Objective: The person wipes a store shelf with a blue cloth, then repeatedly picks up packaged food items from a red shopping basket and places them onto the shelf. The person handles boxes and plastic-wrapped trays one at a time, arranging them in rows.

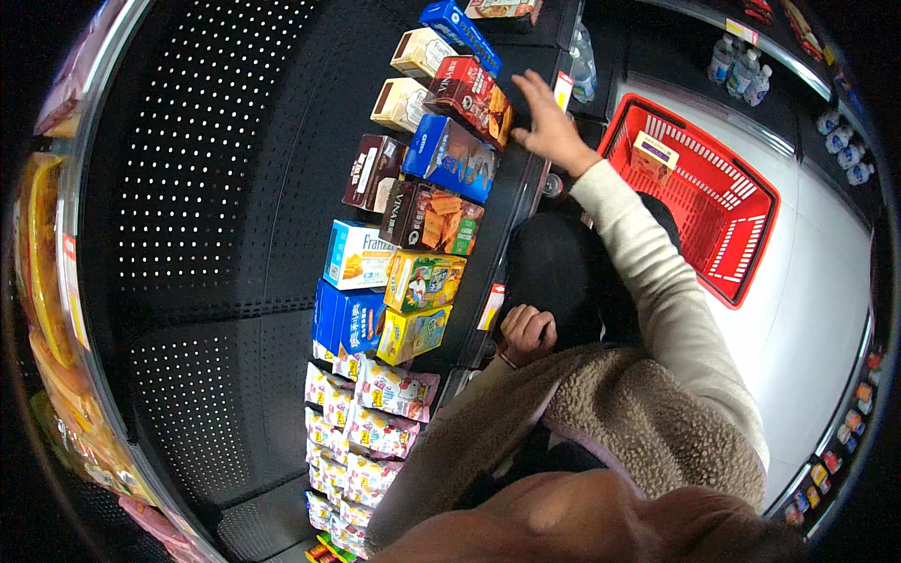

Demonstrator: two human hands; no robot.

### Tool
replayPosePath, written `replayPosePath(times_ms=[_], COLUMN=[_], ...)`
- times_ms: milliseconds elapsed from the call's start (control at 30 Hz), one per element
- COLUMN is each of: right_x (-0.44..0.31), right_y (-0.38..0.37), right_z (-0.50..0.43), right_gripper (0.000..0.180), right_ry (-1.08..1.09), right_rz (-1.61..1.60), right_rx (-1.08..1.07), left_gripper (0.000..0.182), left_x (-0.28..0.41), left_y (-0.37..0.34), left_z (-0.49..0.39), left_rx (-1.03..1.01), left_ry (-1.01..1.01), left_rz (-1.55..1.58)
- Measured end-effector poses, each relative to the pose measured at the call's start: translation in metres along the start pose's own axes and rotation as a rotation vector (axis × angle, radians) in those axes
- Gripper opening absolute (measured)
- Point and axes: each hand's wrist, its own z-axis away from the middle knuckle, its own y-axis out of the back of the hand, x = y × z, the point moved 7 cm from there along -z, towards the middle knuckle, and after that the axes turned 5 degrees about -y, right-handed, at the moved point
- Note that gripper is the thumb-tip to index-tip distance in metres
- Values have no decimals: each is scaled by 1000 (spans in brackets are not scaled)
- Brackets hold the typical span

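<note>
My right hand (550, 127) is raised over the shelf edge, fingers apart and holding nothing. Closest to it is a red biscuit box (470, 98); whether the thumb touches it I cannot tell. My left hand (528, 333) is curled into a fist beside my bent knee, with nothing visible in it. Along the black shelf stand a blue Oreo box (450, 156), a brown biscuit box (433, 218), a white-and-blue biscuit box (357, 257) and two yellow snack boxes (424, 280) (415, 333). A thin blue box (461, 35) leans at an angle near the far end.
A red plastic shopping basket (728, 204) sits on the white floor at right, with one small box (654, 158) inside. Several pink-and-white snack bags (383, 429) line the near shelf. Water bottles (742, 74) stand on a far shelf. A perforated black back panel (204, 169) rises behind the boxes.
</note>
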Motion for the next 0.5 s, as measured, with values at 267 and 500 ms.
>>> replayPosePath(times_ms=[267,500], right_x=[189,338], right_y=[173,188], right_z=[68,175], right_gripper=[58,67], right_ry=[-425,-840], right_rz=[-28,314], right_rx=[333,185], left_gripper=[8,38], left_x=[-4,-6], left_y=[-4,-12], left_z=[8,7], left_rx=[-9,202], left_ry=[-10,-69], left_rz=[9,-113])
